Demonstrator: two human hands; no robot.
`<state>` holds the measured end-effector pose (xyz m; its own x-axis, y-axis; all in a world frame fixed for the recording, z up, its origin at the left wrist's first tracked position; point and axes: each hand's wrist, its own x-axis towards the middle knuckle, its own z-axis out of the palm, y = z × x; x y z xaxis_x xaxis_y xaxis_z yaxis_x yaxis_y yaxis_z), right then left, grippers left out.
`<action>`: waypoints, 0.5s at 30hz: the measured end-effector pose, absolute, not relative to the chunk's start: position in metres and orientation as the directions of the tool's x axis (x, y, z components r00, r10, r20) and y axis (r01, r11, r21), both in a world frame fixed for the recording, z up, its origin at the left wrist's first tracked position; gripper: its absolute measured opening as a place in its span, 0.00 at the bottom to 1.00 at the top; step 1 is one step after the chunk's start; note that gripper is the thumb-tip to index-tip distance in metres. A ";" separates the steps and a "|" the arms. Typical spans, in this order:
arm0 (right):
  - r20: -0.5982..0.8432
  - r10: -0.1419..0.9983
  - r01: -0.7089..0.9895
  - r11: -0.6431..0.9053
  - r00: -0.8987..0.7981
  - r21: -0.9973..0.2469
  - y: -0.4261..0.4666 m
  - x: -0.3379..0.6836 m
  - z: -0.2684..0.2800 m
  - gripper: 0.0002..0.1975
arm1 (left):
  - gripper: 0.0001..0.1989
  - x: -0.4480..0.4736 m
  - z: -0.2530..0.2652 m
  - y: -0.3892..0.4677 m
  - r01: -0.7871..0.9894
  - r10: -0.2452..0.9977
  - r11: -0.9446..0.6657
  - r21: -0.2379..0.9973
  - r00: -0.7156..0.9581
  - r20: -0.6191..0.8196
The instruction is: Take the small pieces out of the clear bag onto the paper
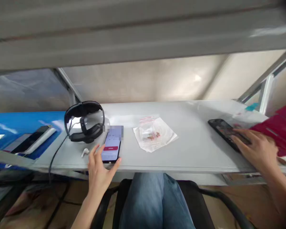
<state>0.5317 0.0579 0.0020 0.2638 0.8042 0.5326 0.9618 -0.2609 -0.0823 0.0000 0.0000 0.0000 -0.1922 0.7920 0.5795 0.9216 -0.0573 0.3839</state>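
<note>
Farthest out beyond our left fingers, a dark phone [34,140] is lying on a blue surface [19,122], well apart from us. Nearer, just beyond those fingertips, a black headset [84,122] is sitting on the grey table [193,149], its cable [56,156] trailing off the near edge, and a small white earbud [85,153] is lying just beside our index finger. Our left hand [100,171] is hovering at the table's near edge with fingers spread and loose, gripping nothing; the fingertips are resting at, or just over, the lower edge of a lit phone [112,146], though we cannot tell whether they are actually touching the screen. That phone is lying flat directly beyond our left fingers, its display showing a red bar. To the right of them, between our two hands, a clear plastic bag [154,133] with small reddish bits inside is lying flat on the table, near neither hand. Further right, our right hand [258,149] is lying palm down with fingers extended and relaxed, not clenched, their tips resting on a black phone [225,132] that is stretching away beyond them. Just to the right of those fingers, a red folder [280,127] is lying at the table's end, its edge just beside our knuckles.
</note>
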 end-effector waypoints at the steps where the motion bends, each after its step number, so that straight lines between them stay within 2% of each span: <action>1: 0.549 0.797 0.965 -0.249 0.254 -0.084 0.057 0.532 0.002 0.23 | 0.36 -0.001 0.000 0.000 0.921 0.790 -0.060 0.386 -0.193 0.582; 5: 0.571 0.784 0.969 -0.228 0.242 -0.097 0.055 0.532 0.001 0.20 | 0.36 -0.002 -0.001 0.001 0.918 0.787 -0.065 0.391 -0.194 0.586; 15: 0.508 0.830 0.972 -0.215 0.231 -0.090 0.062 0.545 -0.013 0.19 | 0.33 0.000 0.001 0.001 0.926 0.822 -0.013 0.378 -0.205 0.531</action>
<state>0.5448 0.0615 -0.0129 0.2306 0.8297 0.5084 0.9724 -0.2150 -0.0902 0.0003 0.0007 0.0005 -0.2055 0.8220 0.5311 0.9257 -0.0128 0.3779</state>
